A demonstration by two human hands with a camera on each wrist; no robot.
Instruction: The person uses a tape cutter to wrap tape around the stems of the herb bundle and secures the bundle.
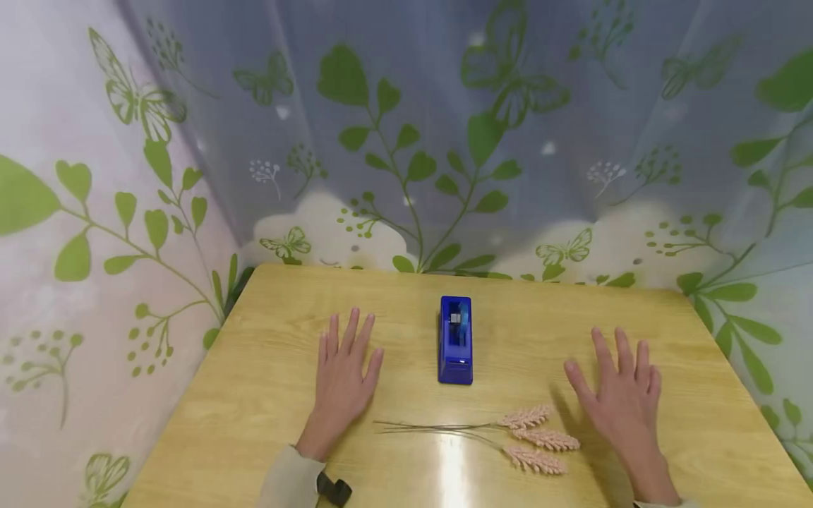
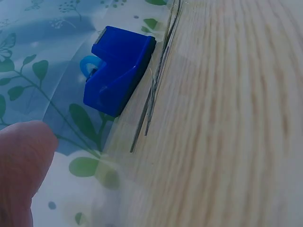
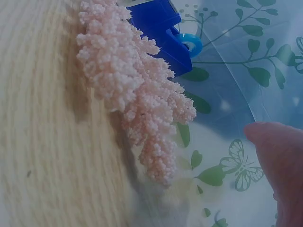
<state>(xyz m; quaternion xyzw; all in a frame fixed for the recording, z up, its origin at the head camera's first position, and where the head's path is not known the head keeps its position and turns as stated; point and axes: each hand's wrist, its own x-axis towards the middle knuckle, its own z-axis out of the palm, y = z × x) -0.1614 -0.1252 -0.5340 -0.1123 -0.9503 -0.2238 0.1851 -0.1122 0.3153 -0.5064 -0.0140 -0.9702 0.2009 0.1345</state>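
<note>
A blue tape dispenser (image 1: 455, 353) stands on the table between the two hands, toward the back; its light-blue ring (image 3: 190, 45) shows in the right wrist view. Nearer the front lie several thin stems (image 1: 438, 427) ending in pink flower heads (image 1: 533, 439), pointing right. My left hand (image 1: 345, 377) is left of the dispenser, fingers spread and extended, holding nothing. To the right of the flower heads is my right hand (image 1: 622, 402), fingers apart and slightly bent, touching neither object. Only the thumb (image 2: 26, 156) of the left hand appears in the left wrist view.
The wooden table (image 1: 254, 423) carries these things, with bright glare near its front middle. A curtain (image 1: 413, 141) printed with green leaves and butterflies hangs along the back edge and both sides. A black strap (image 1: 334, 489) is at the left cuff.
</note>
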